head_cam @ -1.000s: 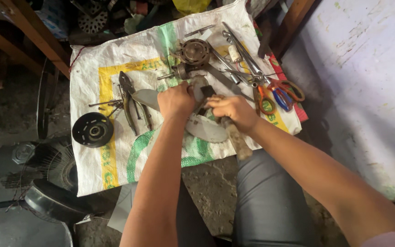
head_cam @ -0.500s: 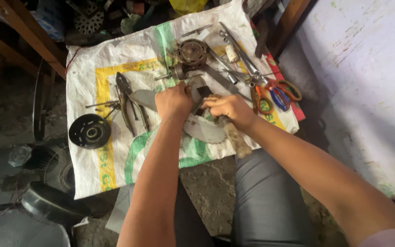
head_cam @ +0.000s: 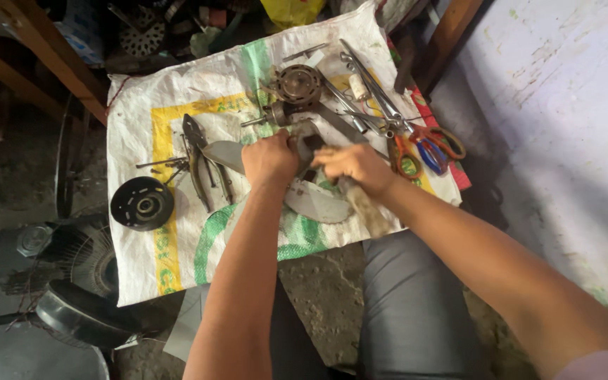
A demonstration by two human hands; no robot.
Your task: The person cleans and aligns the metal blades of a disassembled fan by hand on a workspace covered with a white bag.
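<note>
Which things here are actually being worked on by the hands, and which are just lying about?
In hand:
- left hand gripping the grey fan blade piece
- right hand on the same piece, holding a dirty rag

Lying about on the woven sack:
- pliers
- black round cover
- round motor part
- scissors

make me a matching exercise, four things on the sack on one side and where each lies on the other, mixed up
Things:
1. black disc
2. pliers
3. scissors
4. round motor part

Places:
A. right side of the sack, orange and blue handles
B. top middle, beyond the hands
C. left edge of the sack
D. between the disc and the left hand

Pairs: 1-C, 2-D, 3-A, 4-B
</note>
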